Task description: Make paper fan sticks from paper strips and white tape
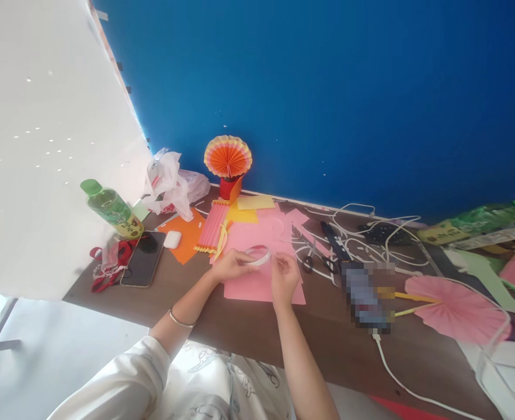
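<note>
A roll of white tape (pixel 258 256) is held by its near edge in my left hand (pixel 232 265), the fingers closed around its side. My right hand (pixel 284 273) is just right of the roll, fingertips pinched together; what they hold, if anything, is too small to make out. Both hands are above several stacked pink paper sheets (pixel 257 291). Left of them lies a pleated pink paper strip (pixel 212 227) with yellow edges. Behind the sheets a round orange pleated fan (pixel 228 156) stands on a red base (pixel 228 188). Scissors (pixel 312 256) lie to the right.
A green-capped bottle (pixel 112 209), a dark phone (pixel 143 259) and a white earphone case (pixel 172 239) are on the left. Plastic bags (pixel 170 184) sit at the back. White cables (pixel 349 233), a blurred-out device (pixel 365 297) and a pink paper fan (pixel 463 309) occupy the right.
</note>
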Demonstrator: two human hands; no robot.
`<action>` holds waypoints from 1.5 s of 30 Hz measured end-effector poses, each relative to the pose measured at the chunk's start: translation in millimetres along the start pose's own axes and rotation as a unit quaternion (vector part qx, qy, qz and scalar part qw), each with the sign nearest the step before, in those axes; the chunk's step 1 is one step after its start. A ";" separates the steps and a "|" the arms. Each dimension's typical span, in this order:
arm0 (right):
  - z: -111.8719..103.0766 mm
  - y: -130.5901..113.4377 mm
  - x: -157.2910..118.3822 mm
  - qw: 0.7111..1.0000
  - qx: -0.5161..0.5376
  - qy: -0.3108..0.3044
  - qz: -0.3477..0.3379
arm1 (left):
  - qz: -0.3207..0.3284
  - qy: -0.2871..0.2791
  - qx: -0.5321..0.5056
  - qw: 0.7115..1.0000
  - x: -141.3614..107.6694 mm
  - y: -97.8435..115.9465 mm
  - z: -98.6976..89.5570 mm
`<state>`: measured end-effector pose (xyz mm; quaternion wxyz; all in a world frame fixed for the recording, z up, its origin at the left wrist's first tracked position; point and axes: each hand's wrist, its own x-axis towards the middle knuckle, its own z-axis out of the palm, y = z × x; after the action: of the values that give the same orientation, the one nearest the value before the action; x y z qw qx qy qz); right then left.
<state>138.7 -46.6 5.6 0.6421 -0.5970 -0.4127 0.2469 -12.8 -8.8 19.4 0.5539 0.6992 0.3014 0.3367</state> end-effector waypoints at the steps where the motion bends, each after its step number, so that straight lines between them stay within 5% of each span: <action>1: -0.8 1.7 1.9 1.000 0.018 0.008 0.022 | -0.003 -0.004 -0.008 1.000 -0.3 0.9 0.0; 6: -5.8 6.1 8.8 0.991 0.088 0.015 0.104 | -0.010 -0.019 -0.053 0.998 -0.8 5.9 1.1; 12: -1.8 -5.1 3.2 0.943 0.203 -0.179 0.193 | 0.031 -0.028 -0.087 0.995 0.3 6.5 2.9; 23: -3.2 1.8 9.2 0.897 0.247 -0.194 0.311 | 0.055 -0.126 -0.079 0.987 2.3 13.9 2.3; 28: -5.5 -1.4 10.4 0.934 0.193 -0.192 0.231 | 0.029 -0.086 -0.041 0.995 1.5 8.8 3.3; 34: -15.2 -22.2 10.3 0.928 0.118 -0.295 0.196 | 0.058 0.160 -0.012 0.985 1.9 -2.4 0.9; 37: -13.2 -29.1 6.4 0.917 0.078 -0.348 0.178 | 0.025 0.106 -0.007 0.994 2.6 -2.2 3.2; 40: -13.7 -29.9 12.6 0.929 -0.074 -0.352 0.085 | -0.031 0.065 -0.008 0.997 3.6 -3.9 8.2; 42: -22.2 -28.3 29.8 0.924 -0.215 -0.317 0.008 | -0.049 0.100 -0.013 0.994 5.1 -6.6 10.6; 45: -49.3 -23.5 74.0 0.925 -0.299 -0.234 -0.011 | -0.042 0.166 -0.013 0.985 8.1 -10.6 10.7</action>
<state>215.0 -18.3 48.4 0.3223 -0.6817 -0.6124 0.2375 0.1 -6.3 8.5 0.5191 0.6129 0.4136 0.4288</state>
